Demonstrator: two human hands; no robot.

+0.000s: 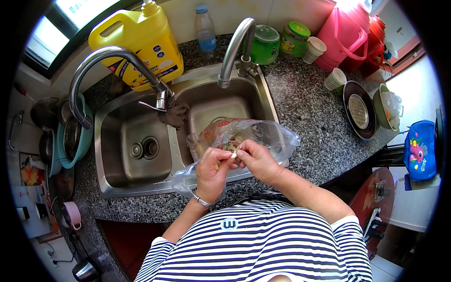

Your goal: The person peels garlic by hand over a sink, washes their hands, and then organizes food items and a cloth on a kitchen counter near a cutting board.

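Observation:
My left hand (214, 171) and my right hand (259, 160) meet over the near edge of the right sink basin. Between their fingertips they pinch a small white piece (234, 155), perhaps a garlic clove; its kind is not certain. Beneath the hands a clear plastic bag (278, 137) with red print lies spread over the right basin (225, 102) and the sink's rim. Brownish scraps (230, 141) show inside it, partly hidden by the film and my hands. A bracelet circles my left wrist.
Two curved faucets (114, 51) (234, 42) rise behind the steel double sink. A dark cloth (174, 114) lies on the divider. Behind stand a yellow jug (141, 53), a plastic bottle (205, 35) and jars (262, 44). Paper cups (334, 79) and a dark round dish (359, 109) are at right.

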